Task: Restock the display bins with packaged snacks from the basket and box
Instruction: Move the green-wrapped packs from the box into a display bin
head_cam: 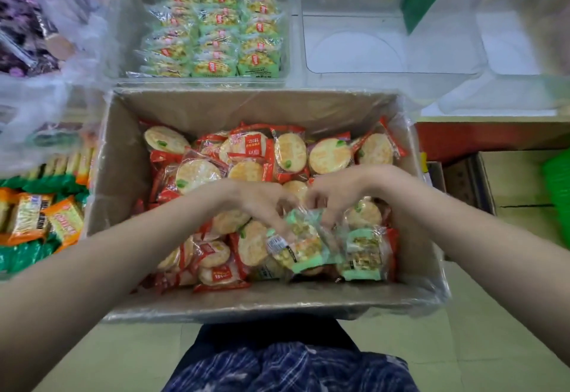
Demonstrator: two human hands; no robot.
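A cardboard box (216,108) lined with clear plastic stands in front of me, full of round rice crackers in red packets (246,148). Among them at the near right lie a few green snack packets (362,253). Both my hands are inside the box. My left hand (262,200) and my right hand (336,194) are closed together on a bunch of green packets (303,237). Beyond the box, a clear display bin (287,80) holds neat rows of the same green packets (216,37).
To the right of the filled bin is a clear bin (394,43) with nothing in it. On the left are orange and green snack packs (37,219) and a plastic bag (37,52). A green basket (558,194) shows at the right edge. Tiled floor lies below.
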